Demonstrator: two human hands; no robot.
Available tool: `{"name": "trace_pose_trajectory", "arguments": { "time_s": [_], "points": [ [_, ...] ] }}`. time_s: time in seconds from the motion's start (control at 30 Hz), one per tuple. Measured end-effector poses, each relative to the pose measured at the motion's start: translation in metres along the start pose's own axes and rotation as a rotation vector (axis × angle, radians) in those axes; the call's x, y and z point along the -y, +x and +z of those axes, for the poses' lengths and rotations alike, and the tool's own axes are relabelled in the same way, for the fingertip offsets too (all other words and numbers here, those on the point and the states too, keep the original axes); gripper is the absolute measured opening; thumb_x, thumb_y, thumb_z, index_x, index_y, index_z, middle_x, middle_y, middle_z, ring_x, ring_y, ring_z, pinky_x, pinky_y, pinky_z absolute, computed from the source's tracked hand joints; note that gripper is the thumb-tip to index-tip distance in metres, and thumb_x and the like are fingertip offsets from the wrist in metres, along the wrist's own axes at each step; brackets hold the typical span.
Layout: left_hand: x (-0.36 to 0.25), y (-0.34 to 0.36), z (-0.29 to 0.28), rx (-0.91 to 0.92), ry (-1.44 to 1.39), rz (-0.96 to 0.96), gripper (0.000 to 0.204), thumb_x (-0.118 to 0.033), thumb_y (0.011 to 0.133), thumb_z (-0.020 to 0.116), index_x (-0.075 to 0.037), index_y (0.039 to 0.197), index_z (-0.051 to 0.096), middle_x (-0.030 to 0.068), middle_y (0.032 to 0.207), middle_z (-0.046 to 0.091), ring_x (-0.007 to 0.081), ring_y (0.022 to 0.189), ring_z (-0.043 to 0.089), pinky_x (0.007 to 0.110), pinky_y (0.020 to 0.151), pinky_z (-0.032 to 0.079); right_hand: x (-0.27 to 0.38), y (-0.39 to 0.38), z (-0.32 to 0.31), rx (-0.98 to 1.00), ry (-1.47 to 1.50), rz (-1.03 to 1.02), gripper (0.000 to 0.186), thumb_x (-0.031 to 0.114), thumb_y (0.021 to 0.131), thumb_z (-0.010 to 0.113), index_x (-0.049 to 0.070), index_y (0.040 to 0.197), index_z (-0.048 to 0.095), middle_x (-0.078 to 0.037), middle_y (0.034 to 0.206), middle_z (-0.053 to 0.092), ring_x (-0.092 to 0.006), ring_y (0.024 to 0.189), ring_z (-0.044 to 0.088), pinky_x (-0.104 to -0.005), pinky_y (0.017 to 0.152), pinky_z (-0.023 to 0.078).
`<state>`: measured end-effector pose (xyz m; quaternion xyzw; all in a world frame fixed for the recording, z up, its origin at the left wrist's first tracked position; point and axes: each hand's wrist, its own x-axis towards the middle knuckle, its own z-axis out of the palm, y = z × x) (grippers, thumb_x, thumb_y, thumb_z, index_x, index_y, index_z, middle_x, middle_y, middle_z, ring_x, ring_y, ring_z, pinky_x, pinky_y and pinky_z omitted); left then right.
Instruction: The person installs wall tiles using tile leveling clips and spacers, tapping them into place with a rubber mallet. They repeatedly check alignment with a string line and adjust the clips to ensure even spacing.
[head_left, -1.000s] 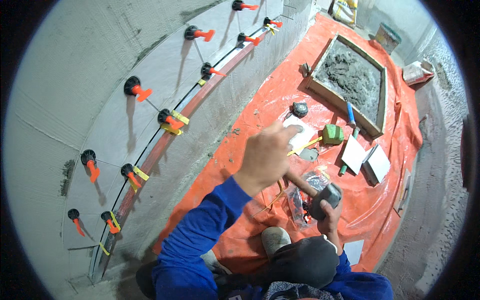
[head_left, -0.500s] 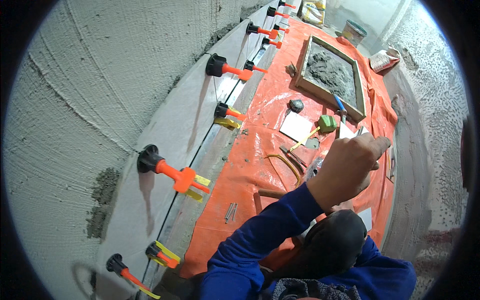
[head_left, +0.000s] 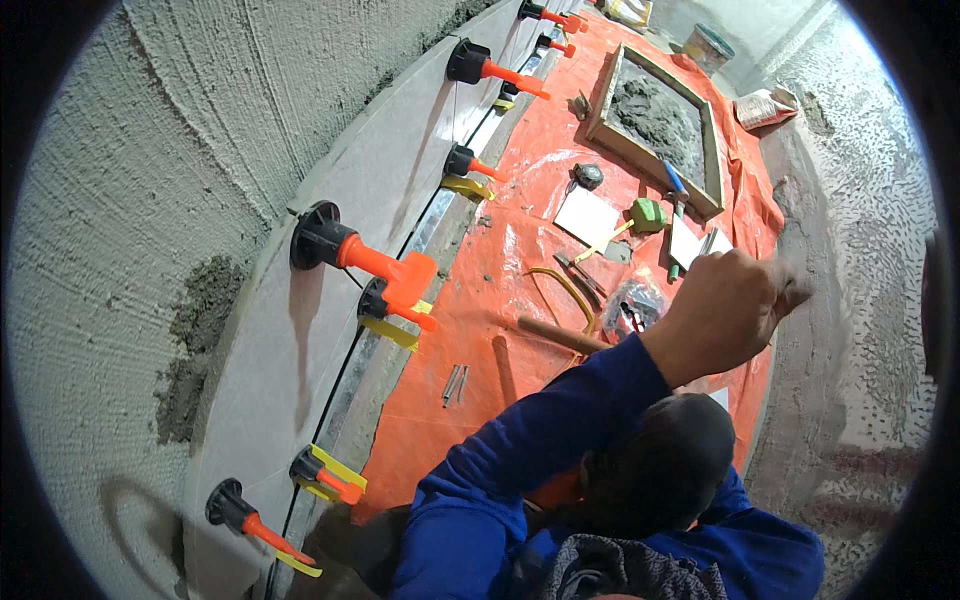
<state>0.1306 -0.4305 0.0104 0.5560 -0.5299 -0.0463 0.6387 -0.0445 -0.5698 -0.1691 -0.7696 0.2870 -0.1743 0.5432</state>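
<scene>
My left hand (head_left: 722,315), at the end of a blue sleeve, is raised over the right side of the orange sheet. Its back faces me and its fingers are curled closed, with the fingertips smeared by motion. Whatever they may hold is hidden. My right hand is out of sight; only its blue sleeve (head_left: 755,545) shows, beyond a dark rounded shape (head_left: 665,455) like a bent knee. Nearest the left hand are a clear plastic bag (head_left: 638,300) with small things inside and a wooden handle (head_left: 560,334) running under my forearm.
Levelling clips with orange handles, such as one (head_left: 390,265), line the wall tiles (head_left: 262,385). On the orange sheet (head_left: 425,420) lie pliers (head_left: 582,280), a green tape measure (head_left: 647,215), white tile pieces (head_left: 587,216) and thin metal rods (head_left: 453,385). A wooden frame (head_left: 640,177) holds mortar.
My left hand has moved slightly right and down, uncovering more of the plastic bag and wooden handle. The view has shifted, and the patch of skin below my left hand no longer shows.
</scene>
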Motion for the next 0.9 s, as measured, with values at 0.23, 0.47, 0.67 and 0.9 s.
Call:
{"name": "trace_pose_trajectory", "arguments": {
  "time_s": [0.23,0.47,0.67,0.9],
  "points": [
    [0.017,-0.010,0.000,-0.218,0.135,0.002,0.013,-0.002,0.079,0.065,-0.005,0.088,0.055,0.0132,0.081,0.059,0.0347,0.075,0.061,0.043,0.064,0.048,0.016,0.019,-0.023,-0.138,0.290,-0.125,0.068,0.013,0.070,0.073,0.004,0.131,0.046,-0.010,0.110,0.060,-0.0211,0.095,0.062,-0.0337,0.082,0.050],
    [0.047,-0.009,-0.008,-0.257,0.236,-0.037,0.016,0.005,0.079,0.062,-0.006,0.090,0.059,0.0139,0.079,0.058,0.0309,0.070,0.062,0.035,0.059,0.050,0.042,0.054,-0.054,-0.109,0.678,-0.295,0.064,0.025,0.081,0.068,0.000,0.133,0.040,-0.018,0.111,0.059,-0.0294,0.095,0.066,-0.0427,0.081,0.057],
    [0.037,-0.001,0.007,-0.100,0.627,-0.097,0.022,-0.017,0.079,0.070,-0.011,0.095,0.056,0.0092,0.075,0.060,0.0272,0.064,0.065,0.039,0.054,0.050,-0.003,0.076,-0.031,0.188,0.952,0.023,0.072,0.025,0.082,0.071,0.003,0.140,0.034,-0.019,0.122,0.055,-0.0335,0.111,0.060,-0.0456,0.091,0.053],
    [-0.005,-0.039,-0.015,0.215,1.145,-0.230,0.020,-0.022,0.078,0.071,-0.010,0.080,0.056,0.0074,0.072,0.055,0.0257,0.065,0.062,0.037,0.057,0.049,-0.072,0.069,-0.031,0.333,0.883,0.152,0.087,0.019,0.079,0.074,0.008,0.148,0.022,-0.017,0.129,0.053,-0.0341,0.115,0.057,-0.0462,0.097,0.048]
  ]
}}
